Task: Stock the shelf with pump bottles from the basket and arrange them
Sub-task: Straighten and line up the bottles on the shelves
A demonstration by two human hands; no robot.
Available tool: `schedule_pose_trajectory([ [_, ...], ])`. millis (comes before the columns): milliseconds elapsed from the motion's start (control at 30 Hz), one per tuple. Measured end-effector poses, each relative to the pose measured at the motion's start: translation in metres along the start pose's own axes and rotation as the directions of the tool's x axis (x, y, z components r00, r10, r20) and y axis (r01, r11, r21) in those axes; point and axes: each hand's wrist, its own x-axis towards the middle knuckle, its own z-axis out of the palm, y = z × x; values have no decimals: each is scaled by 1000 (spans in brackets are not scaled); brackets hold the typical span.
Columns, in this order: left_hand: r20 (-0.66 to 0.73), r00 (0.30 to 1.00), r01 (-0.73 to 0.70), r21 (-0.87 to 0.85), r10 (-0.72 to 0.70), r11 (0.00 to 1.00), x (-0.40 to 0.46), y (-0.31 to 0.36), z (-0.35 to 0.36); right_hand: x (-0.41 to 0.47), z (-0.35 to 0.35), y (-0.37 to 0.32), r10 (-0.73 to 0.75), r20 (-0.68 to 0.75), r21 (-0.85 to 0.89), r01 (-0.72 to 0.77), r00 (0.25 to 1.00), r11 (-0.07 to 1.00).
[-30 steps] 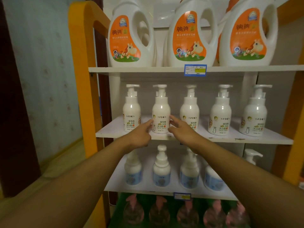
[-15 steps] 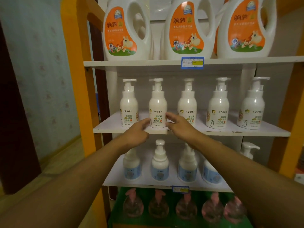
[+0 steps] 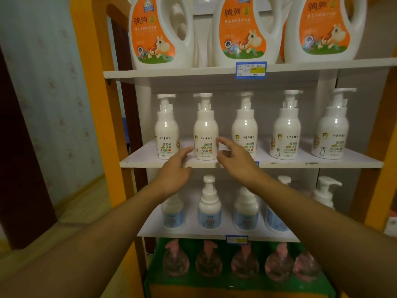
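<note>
Head view: five white pump bottles in a row on middle shelf (image 3: 354, 163), labels forward, pump heads up. Second pump bottle from left (image 3: 205, 134) flanked low down by both hands. Basket out of sight.

Risk first: tall, narrow, top-heavy shape, so likely to tip under an uneven push from one side; close neighbours on either side, so a knock could topple the left-end bottle (image 3: 166, 130) or the third bottle (image 3: 245, 127). Label easily left skewed if turned carelessly. Near shelf edge close to the bases, so a pull toward the body could drag one off.

Left hand (image 3: 175, 168) reaching up, fingers (image 3: 185, 150) loosely extended, tips at the lower left of the label, contact probable but not certain. Right hand (image 3: 235, 161) mirrored, fingers curved and spread, upper fingertip against the bottle's right side, nothing gripped. Both forearms stretched forward, converging on that bottle.
</note>
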Motion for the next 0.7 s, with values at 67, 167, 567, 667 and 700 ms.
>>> schedule_pose_trajectory([
  [67, -123, 992, -35, -62, 28, 997, -12, -7, 5, -14, 1, 4, -50, -45, 19, 51, 998, 999],
  [167, -162, 986, -59, -89, 44, 994, -25, -32, 12, -33, 9, 28, -22, 17, 121, 20, 1000, 992],
  [567, 268, 907, 390, -248, -324, 887, -21, -121, 83, -44, 73, 151, 415, 253, 16, -433, 874, 901],
  [667, 373, 880, 399, -249, -293, 882, -19, -129, 93, -44, 80, 157, 415, 298, -24, -428, 860, 903],
  [700, 380, 880, 395, -247, -286, 885, -19, -131, 94, -44, 82, 159, 417, 299, -28, -429, 858, 903],
])
